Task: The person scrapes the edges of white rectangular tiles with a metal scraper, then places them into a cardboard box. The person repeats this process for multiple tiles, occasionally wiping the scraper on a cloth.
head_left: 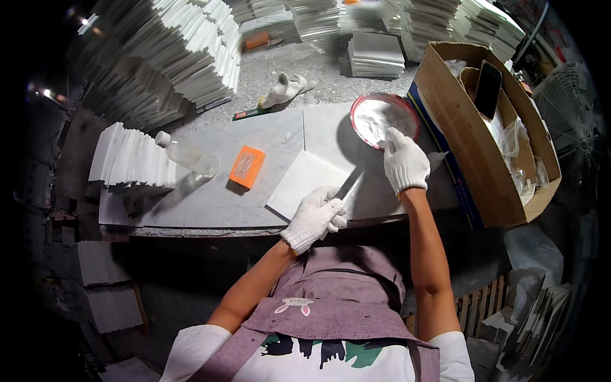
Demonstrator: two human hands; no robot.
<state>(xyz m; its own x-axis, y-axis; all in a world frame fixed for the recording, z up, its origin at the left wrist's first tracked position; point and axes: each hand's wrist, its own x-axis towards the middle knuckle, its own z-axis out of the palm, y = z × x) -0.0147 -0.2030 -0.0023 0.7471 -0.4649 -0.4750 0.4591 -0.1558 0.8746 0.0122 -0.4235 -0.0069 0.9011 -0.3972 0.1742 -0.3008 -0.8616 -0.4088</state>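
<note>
My left hand (pixel 314 217), in a white knit glove, is closed around a thin flat slab (pixel 350 186) tilted up nearly edge-on, probably a tile. Beneath and beside it, a white square tile (pixel 303 182) lies on the grey marbled worktop (pixel 254 207). My right hand (pixel 406 160), gloved the same way, has its fingers pinched together at the near rim of a red-rimmed bowl (pixel 361 130). White material (pixel 380 114) lies inside that bowl. Whatever the right fingers hold, if anything, is hidden.
An orange block (pixel 247 168) and a clear capped bottle (pixel 191 156) stand left, near stacked white tiles (pixel 130 158). An open cardboard box (pixel 439 114) with a phone (pixel 488 89) flanks my right arm. A crumpled glove (pixel 284 91) and more tile stacks (pixel 375 55) lie farther back.
</note>
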